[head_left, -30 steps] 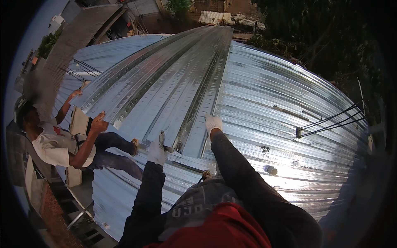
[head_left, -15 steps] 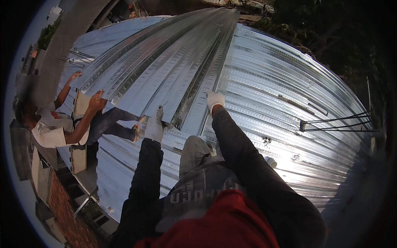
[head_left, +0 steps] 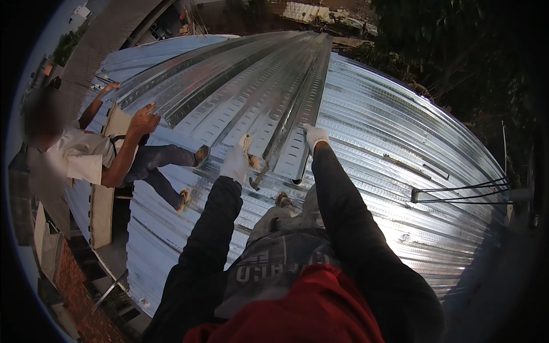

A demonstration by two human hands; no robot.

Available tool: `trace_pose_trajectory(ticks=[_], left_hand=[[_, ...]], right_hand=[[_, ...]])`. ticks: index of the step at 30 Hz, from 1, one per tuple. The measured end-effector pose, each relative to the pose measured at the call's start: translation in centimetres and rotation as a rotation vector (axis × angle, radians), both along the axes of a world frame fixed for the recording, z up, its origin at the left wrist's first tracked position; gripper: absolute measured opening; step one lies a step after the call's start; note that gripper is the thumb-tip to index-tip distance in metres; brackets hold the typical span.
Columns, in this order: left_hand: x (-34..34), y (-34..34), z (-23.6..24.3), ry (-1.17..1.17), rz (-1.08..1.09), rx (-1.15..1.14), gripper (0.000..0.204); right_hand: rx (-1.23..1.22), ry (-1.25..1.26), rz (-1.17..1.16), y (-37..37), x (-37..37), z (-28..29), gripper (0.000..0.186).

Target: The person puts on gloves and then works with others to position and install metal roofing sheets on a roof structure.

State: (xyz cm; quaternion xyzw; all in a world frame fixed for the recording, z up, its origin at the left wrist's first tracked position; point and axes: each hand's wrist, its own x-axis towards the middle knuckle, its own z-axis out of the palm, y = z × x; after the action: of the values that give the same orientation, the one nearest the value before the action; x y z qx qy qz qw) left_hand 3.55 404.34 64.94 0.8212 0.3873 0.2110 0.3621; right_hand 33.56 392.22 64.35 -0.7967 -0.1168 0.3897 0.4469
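Rooftop, bright sun. Ribbed metal decking sheet [head_left: 229, 108] lies over the roof panels [head_left: 377, 128], running from the wearer's hands to the far roof edge and narrowing with the fisheye bend. Its ribs run away from the wearer; those on the panels to the right run crosswise.

Wearer's hands well apart, both in white gloves. Right hand [head_left: 315, 136] closed on the sheet's right edge, near the corner. Left hand [head_left: 234, 164] at the near edge; what looks like a hammer [head_left: 257, 176] pokes out beside it, head down. Cannot tell whether those fingers close on the sheet, the tool or both.

Co-worker [head_left: 91, 151] at the left, bare hands raised to the sheet's left end: nearer hand [head_left: 144, 119] at the corner, farther hand [head_left: 107, 88] beyond it. Grip hard to make out.

Edges: roof stops at the left along a pale beam [head_left: 103, 214], just behind the co-worker, with a brick wall [head_left: 77, 277] below. Wide bare stretch of panels right of the sheet, broken by black rods [head_left: 460, 193] and a loose dark strip [head_left: 403, 164]. Little room between near edge and the wearer's shoe [head_left: 283, 200].

Hard to see: sheet's underside hidden; co-worker's head blurred; trees [head_left: 452, 68] at the right nearly black; wearer's legs mostly covered by shirt [head_left: 286, 268] and red cloth [head_left: 303, 308].
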Motion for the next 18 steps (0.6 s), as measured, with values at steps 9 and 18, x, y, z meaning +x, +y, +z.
trace_pose_trajectory(ticks=[9,18], left_hand=[[5.6,-0.2,11.0,0.11,0.002,0.263,0.044],[15.2,0.2,14.8,-0.547,0.376,-0.811,0.032]], right_hand=[[0.238,0.179,-0.131,3.1,4.1,-0.9,0.072],[0.124,0.097,-0.079,7.6,11.0,-2.2,0.063]])
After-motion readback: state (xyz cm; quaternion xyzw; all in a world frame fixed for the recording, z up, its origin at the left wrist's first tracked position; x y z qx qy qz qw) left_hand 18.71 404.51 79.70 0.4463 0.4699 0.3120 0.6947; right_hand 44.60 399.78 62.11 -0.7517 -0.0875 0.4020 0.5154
